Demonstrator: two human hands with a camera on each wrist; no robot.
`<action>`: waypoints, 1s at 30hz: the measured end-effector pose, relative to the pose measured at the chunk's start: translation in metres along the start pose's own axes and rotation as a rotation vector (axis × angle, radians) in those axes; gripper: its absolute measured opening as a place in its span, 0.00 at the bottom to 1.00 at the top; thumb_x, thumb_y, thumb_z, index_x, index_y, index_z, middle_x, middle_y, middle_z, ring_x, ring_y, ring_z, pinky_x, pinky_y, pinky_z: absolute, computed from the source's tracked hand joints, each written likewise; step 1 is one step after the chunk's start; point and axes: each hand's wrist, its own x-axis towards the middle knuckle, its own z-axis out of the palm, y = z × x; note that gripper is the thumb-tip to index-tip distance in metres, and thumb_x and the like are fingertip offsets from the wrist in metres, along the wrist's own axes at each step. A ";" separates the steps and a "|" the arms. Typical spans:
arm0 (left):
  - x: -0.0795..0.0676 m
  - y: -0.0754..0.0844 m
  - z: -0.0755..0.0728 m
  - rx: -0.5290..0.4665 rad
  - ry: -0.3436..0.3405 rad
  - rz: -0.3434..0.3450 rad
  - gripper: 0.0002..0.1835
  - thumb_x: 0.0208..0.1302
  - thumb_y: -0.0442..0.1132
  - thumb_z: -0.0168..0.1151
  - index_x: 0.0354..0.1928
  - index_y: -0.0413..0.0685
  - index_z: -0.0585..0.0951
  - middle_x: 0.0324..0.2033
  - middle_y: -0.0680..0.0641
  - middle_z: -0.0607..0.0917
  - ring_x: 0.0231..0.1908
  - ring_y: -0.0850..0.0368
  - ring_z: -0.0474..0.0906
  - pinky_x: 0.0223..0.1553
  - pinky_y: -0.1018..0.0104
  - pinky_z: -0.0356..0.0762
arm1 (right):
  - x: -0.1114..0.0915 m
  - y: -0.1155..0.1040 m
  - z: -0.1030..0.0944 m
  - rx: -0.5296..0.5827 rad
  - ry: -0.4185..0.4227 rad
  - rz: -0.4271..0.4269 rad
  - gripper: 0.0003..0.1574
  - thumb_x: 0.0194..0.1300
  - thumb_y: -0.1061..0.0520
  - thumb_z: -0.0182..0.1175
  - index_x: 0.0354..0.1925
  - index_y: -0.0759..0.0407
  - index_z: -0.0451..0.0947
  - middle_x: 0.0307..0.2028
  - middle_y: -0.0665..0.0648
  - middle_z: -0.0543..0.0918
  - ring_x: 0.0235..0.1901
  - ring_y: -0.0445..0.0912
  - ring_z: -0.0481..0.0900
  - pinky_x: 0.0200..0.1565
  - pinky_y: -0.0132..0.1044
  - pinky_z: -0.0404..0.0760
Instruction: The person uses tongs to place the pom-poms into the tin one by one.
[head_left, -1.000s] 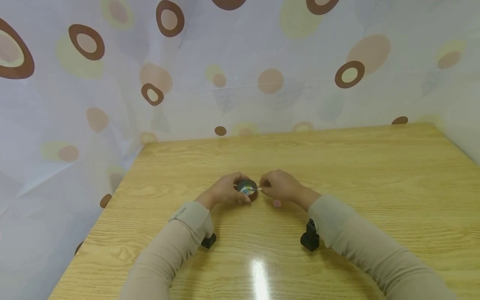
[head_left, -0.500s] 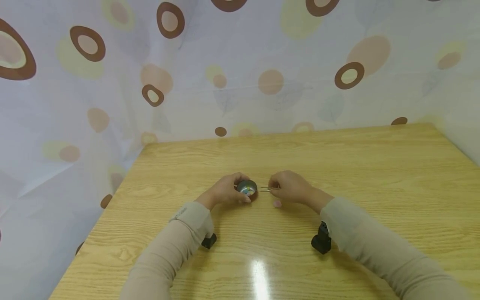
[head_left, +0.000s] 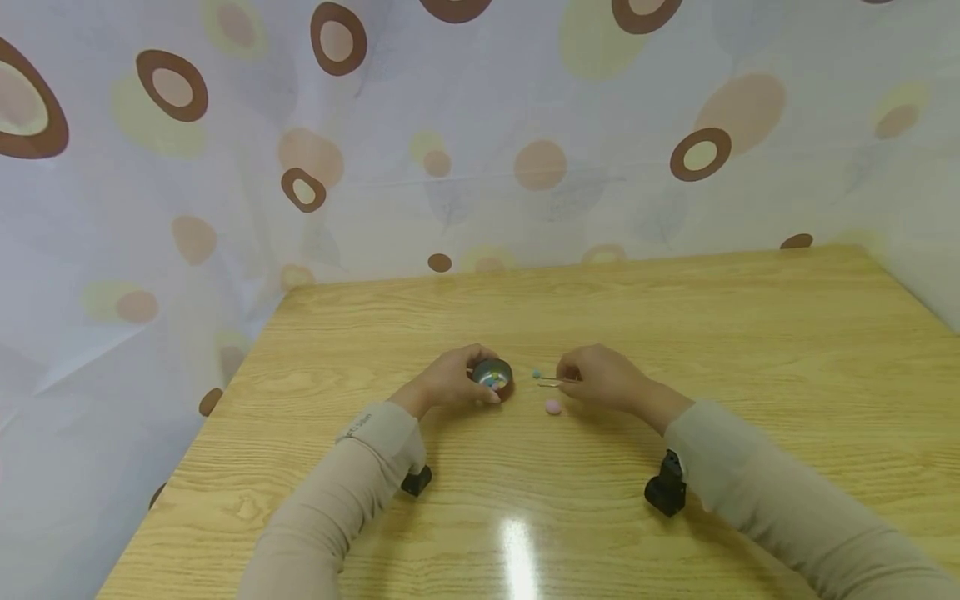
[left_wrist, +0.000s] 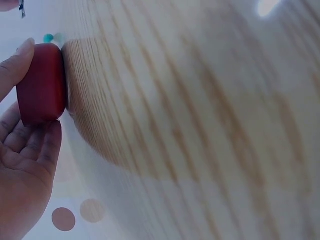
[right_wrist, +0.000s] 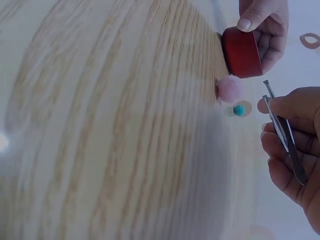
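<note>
In the head view my left hand [head_left: 448,380] grips a small round bowl [head_left: 506,392] on the table, fingers behind it and thumb in front. The bowl is red outside and shiny metal inside, with several small coloured balls in it. To its right my right hand [head_left: 609,380] pinches metal tweezers [right_wrist: 296,159], whose tips stand apart with nothing between them. A small teal pompom [head_left: 536,374] lies on the table just beyond those tips. Nearer to me rests a larger, fuzzy pink pompom [right_wrist: 230,89], between the bowl and the right hand.
The wood-grain table [head_left: 480,500] reaches back to a wall covering [head_left: 487,208] with brown and beige ovals. Black wrist cameras [head_left: 666,483] hang below both sleeves, close over the tabletop.
My right hand has moved right, taking the tweezers away from the bowl. The teal pompom now shows on the table by the tweezer tips. My left hand and the bowl have stayed put.
</note>
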 end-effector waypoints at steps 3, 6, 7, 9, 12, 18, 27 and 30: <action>0.001 -0.001 0.000 0.000 0.001 0.004 0.30 0.43 0.42 0.68 0.51 0.46 0.68 0.44 0.49 0.72 0.47 0.51 0.68 0.43 0.65 0.70 | -0.003 0.002 -0.001 -0.007 -0.012 0.009 0.04 0.53 0.61 0.58 0.29 0.62 0.77 0.26 0.51 0.78 0.26 0.42 0.73 0.31 0.39 0.74; 0.002 -0.001 0.000 -0.004 0.001 0.005 0.30 0.43 0.42 0.69 0.51 0.46 0.68 0.44 0.49 0.72 0.46 0.51 0.69 0.43 0.65 0.70 | -0.006 0.003 -0.001 -0.012 -0.022 0.014 0.05 0.53 0.61 0.58 0.30 0.62 0.77 0.27 0.52 0.78 0.27 0.42 0.73 0.31 0.39 0.74; 0.002 -0.001 0.000 -0.004 0.001 0.005 0.30 0.44 0.42 0.68 0.51 0.46 0.68 0.44 0.49 0.72 0.46 0.51 0.69 0.43 0.65 0.70 | -0.007 0.003 -0.002 -0.011 -0.026 0.014 0.05 0.53 0.61 0.58 0.30 0.62 0.78 0.27 0.52 0.78 0.27 0.42 0.73 0.31 0.39 0.74; 0.002 -0.001 0.001 0.001 0.003 0.004 0.30 0.44 0.41 0.68 0.51 0.47 0.69 0.44 0.49 0.72 0.46 0.51 0.69 0.43 0.65 0.70 | -0.009 0.004 -0.002 -0.001 -0.028 0.009 0.05 0.53 0.62 0.58 0.30 0.63 0.78 0.26 0.52 0.78 0.26 0.42 0.73 0.31 0.39 0.74; 0.001 0.001 0.001 0.007 0.009 0.000 0.29 0.44 0.41 0.68 0.51 0.48 0.69 0.45 0.49 0.72 0.46 0.51 0.68 0.43 0.65 0.70 | -0.011 0.005 -0.003 0.014 -0.034 0.003 0.04 0.53 0.62 0.58 0.29 0.62 0.78 0.26 0.51 0.78 0.25 0.41 0.73 0.29 0.38 0.73; 0.000 0.003 0.001 0.002 0.016 -0.003 0.29 0.44 0.39 0.68 0.50 0.47 0.69 0.45 0.49 0.72 0.47 0.51 0.68 0.44 0.64 0.70 | -0.014 0.005 -0.003 0.023 -0.070 0.004 0.02 0.52 0.63 0.58 0.28 0.61 0.77 0.24 0.48 0.77 0.24 0.39 0.70 0.28 0.35 0.72; 0.001 0.001 0.001 -0.001 0.011 0.004 0.29 0.45 0.40 0.68 0.51 0.46 0.68 0.45 0.49 0.72 0.48 0.50 0.68 0.46 0.63 0.68 | -0.019 0.004 0.000 0.029 -0.081 0.022 0.02 0.53 0.61 0.58 0.26 0.60 0.76 0.22 0.46 0.75 0.22 0.39 0.68 0.26 0.33 0.70; 0.001 0.001 0.001 0.001 0.011 0.014 0.29 0.45 0.40 0.68 0.51 0.46 0.68 0.45 0.48 0.72 0.48 0.50 0.68 0.45 0.63 0.69 | -0.019 0.005 0.000 0.038 -0.078 0.009 0.02 0.53 0.62 0.57 0.26 0.60 0.77 0.22 0.47 0.75 0.22 0.39 0.68 0.26 0.33 0.70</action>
